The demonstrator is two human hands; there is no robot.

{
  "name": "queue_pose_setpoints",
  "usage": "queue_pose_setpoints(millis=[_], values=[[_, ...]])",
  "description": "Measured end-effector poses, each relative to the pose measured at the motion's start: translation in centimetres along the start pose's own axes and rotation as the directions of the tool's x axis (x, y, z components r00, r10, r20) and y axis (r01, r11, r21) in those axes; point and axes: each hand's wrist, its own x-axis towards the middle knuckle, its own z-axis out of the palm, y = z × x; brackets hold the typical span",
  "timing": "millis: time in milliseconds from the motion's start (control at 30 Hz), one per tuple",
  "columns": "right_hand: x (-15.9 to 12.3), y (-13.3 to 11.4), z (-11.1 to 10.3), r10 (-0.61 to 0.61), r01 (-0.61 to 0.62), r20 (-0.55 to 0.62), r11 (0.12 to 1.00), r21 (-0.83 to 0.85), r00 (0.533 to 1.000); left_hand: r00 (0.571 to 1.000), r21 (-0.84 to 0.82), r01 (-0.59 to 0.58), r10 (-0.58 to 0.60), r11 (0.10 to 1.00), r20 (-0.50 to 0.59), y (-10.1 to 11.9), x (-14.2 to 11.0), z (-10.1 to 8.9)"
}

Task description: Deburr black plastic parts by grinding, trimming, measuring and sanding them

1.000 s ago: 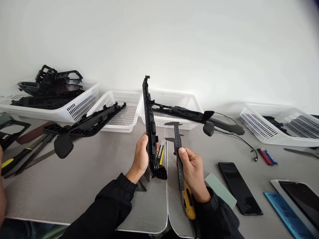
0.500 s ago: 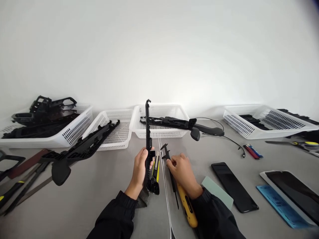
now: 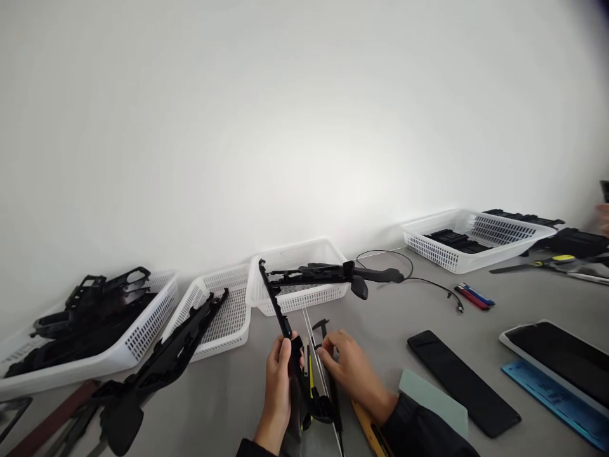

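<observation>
My left hand (image 3: 278, 381) is closed round a long black plastic trim part (image 3: 280, 317), held on edge and leaning up to the left over the grey table (image 3: 228, 393). My right hand (image 3: 349, 374) rests just to its right, fingertips pinching the black caliper (image 3: 326, 355) that lies on the table. A yellow-and-black utility knife (image 3: 310, 381) lies between the two hands. A yellow tool handle (image 3: 368, 428) pokes out under my right wrist.
Three white baskets (image 3: 295, 298) line the wall, one at the left heaped with black parts (image 3: 85, 317); black parts jut from the others. Right: another basket (image 3: 457, 244), a cable (image 3: 409, 273), pens (image 3: 473, 295), a phone (image 3: 464, 381), a tablet (image 3: 556, 358), a pale green block (image 3: 432, 406). Another person's hand (image 3: 603, 219) at far right.
The view has tilted up, so the table sits lower in frame. The trim part has tipped from upright to leaning left. My right hand has lowered the caliper onto the table.
</observation>
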Motion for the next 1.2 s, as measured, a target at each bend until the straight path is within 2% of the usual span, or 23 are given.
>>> queue_pose_setpoints(millis=[133, 200, 267, 367, 433, 500, 600, 667, 767, 900, 967, 1100, 1200], values=[[-0.6, -1.9, -0.7, -0.076, 0.045, 0.113, 0.965, 0.259, 0.991, 0.999, -0.017, -0.034, 0.034, 0.999, -0.03, -0.1, 0.3, -0.1], [-1.5, -2.5, -1.1, -0.144, 0.093, 0.124, 0.934, 0.346, 0.982, 0.999, -0.032, -0.05, 0.049, 0.998, -0.02, -0.2, 0.4, -0.1], [-2.8, -2.5, -1.1, -0.2, 0.147, 0.12, 0.924, 0.353, 0.972, 0.999, -0.059, -0.051, 0.051, 0.997, -0.002, -0.3, 0.6, -0.2], [-4.9, -1.2, 0.1, -0.251, 0.207, 0.173, 0.949, 0.237, 0.953, 0.998, -0.079, -0.044, 0.047, 0.996, 0.03, -0.7, 0.9, -0.3], [-5.8, -0.1, 1.1, -0.221, 0.192, 0.153, 0.963, 0.188, 0.963, 0.997, -0.054, -0.049, 0.052, 0.997, 0.055, -0.8, 0.9, -0.3], [-6.3, 0.3, 1.6, -0.207, 0.191, 0.066, 0.962, 0.193, 0.976, 0.994, -0.012, -0.074, 0.075, 0.997, 0.079, -0.7, 0.6, -0.2], [-6.0, -0.9, 0.3, -0.135, 0.154, -0.096, 0.959, 0.236, 0.986, 0.987, 0.066, -0.109, 0.099, 0.992, 0.13, 0.0, -0.1, 0.1], [-4.9, -2.4, -1.9, -0.096, 0.123, -0.121, 0.963, 0.238, 0.988, 0.983, 0.12, -0.117, 0.097, 0.986, 0.157, 0.6, -0.4, 0.4], [-1.9, -4.3, -5.5, -0.079, 0.128, -0.24, 0.972, 0.195, 0.968, 0.978, 0.182, -0.124, 0.09, 0.975, 0.187, 1.1, -0.6, 0.6], [3.8, -4.5, -8.8, -0.114, 0.127, -0.313, 0.992, 0.019, 0.943, 0.966, 0.222, -0.162, 0.109, 0.961, 0.236, 0.8, -0.5, 0.7], [6.5, -3.8, -9.3, -0.192, 0.127, -0.344, 0.971, -0.202, 0.919, 0.958, 0.23, -0.182, 0.12, 0.956, 0.259, 0.6, -0.4, 0.6], [10.1, -1.9, -8.8, -0.284, 0.134, -0.402, 0.923, -0.362, 0.871, 0.947, 0.23, -0.228, 0.161, 0.946, 0.278, 0.6, -0.8, 0.5], [11.3, -0.6, -7.7, -0.425, 0.178, -0.388, 0.828, -0.531, 0.818, 0.944, 0.198, -0.264, 0.211, 0.944, 0.253, 0.8, -1.1, 0.5]])
